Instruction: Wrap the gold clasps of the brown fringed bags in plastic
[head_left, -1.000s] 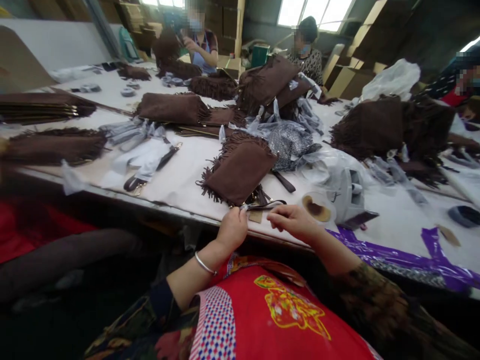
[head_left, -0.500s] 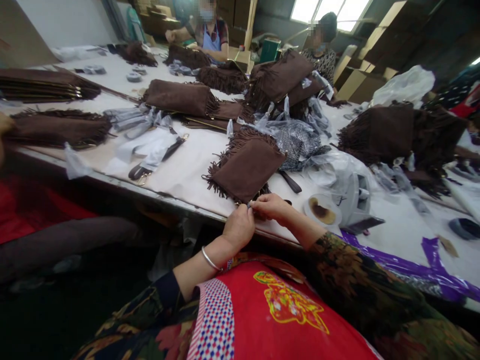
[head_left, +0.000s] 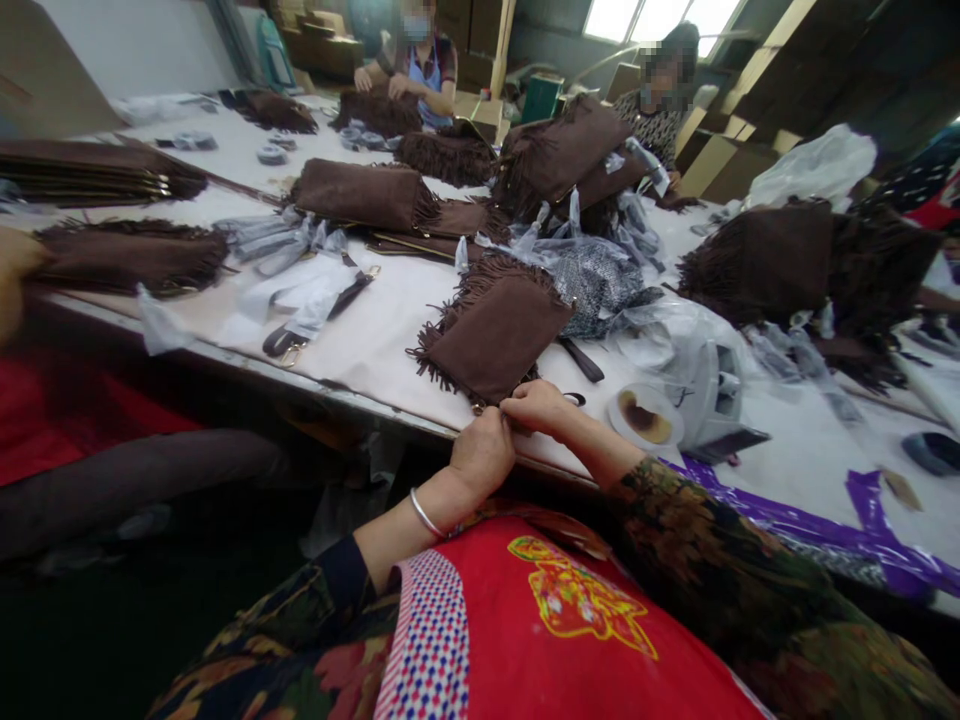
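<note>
A brown fringed bag (head_left: 506, 335) lies flat on the table, its near corner at the front edge. At that corner my left hand (head_left: 482, 452) and my right hand (head_left: 541, 408) meet, fingertips pinched together. Whatever small part they grip at the bag's edge is hidden by the fingers. A dark strap end (head_left: 581, 360) sticks out to the right of the bag. Behind it is a bundle of grey speckled material (head_left: 596, 285).
Piles of brown fringed bags (head_left: 360, 195) cover the table's far side. On the right stand a tape dispenser (head_left: 712, 395), a tape roll (head_left: 645, 415) and purple plastic (head_left: 795, 520). A wrapped strap (head_left: 319, 310) lies to the left. Co-workers (head_left: 424, 70) sit around the table.
My hands have drawn slightly closer together at the bag's corner. Across the table, a co-worker has brought both hands onto a fringed bag, and another has tilted their head.
</note>
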